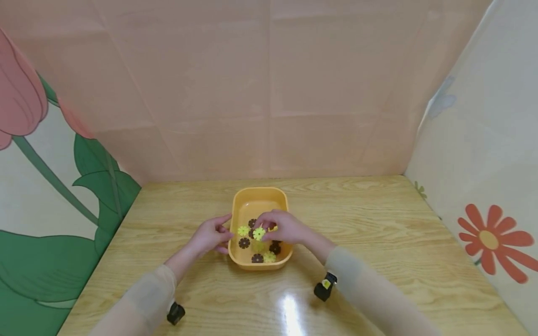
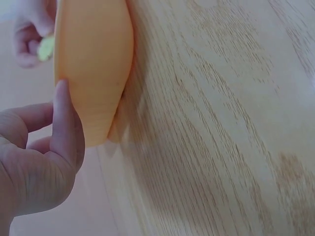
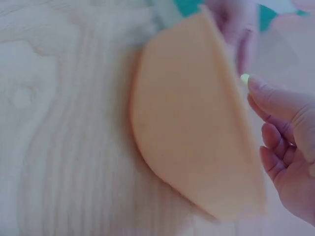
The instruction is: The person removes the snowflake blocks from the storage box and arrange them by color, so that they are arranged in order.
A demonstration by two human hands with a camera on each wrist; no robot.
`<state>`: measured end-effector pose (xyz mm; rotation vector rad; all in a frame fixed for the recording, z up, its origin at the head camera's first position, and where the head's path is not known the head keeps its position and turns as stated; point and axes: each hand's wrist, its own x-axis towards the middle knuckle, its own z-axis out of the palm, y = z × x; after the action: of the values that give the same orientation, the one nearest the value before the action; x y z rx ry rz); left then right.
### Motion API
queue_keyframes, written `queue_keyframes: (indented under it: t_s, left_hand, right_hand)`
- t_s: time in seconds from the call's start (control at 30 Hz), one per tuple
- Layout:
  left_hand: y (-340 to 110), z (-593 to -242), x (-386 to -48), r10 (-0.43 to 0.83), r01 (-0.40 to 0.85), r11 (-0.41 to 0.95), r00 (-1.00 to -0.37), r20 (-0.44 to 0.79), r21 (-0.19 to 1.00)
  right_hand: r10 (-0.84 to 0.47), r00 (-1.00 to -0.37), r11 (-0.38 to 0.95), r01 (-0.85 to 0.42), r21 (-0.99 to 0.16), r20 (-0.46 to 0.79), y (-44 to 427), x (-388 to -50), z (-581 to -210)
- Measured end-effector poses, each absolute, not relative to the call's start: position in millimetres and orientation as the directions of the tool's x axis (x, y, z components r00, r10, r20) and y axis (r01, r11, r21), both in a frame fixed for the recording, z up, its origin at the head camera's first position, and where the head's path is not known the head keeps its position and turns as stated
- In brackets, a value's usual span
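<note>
Tray (image 1: 257,198), orange, on a wooden table (image 1: 357,224). At its nine o'clock, the left hand (image 1: 208,236), relaxed with fingers parted, touches the side. From four o'clock, the right hand (image 1: 286,227) pinches a yellow-green flower (image 1: 258,234) over the tray's middle; only a sliver of it shows in the right wrist view. Brown flowers (image 1: 244,242) and yellow flowers (image 1: 269,257) lie inside, some partly covered by that hand; the tray wall hides them from both wrist views. Sleeves (image 1: 370,280) are cut off below.

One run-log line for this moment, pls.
left hand: touching side of orange tray | right hand: pinching yellow-green flower disc over tray | tray: on wooden table, containing brown flower discs, yellow flower discs
</note>
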<state>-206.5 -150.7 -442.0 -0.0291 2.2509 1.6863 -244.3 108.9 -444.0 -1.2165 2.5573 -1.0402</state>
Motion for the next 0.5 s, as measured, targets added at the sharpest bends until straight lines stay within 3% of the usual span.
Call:
queue_keyframes:
  t_s: [0.23,0.5]
  left_hand:
    - [-150.0,-440.6,-206.2,0.165,-0.203,0.305,-0.951,-0.262,0.931]
    - [-151.9,-444.3,-206.0,0.16,-0.207,0.282,-0.953,-0.258,0.937]
  right_hand:
    - [-0.548,-0.803,0.446,-0.516,-0.731,0.233,169.9,-251.1,-439.3]
    - [-0.382,-0.897,0.504,-0.405,-0.763,0.224,234.7,-262.9,-453.5]
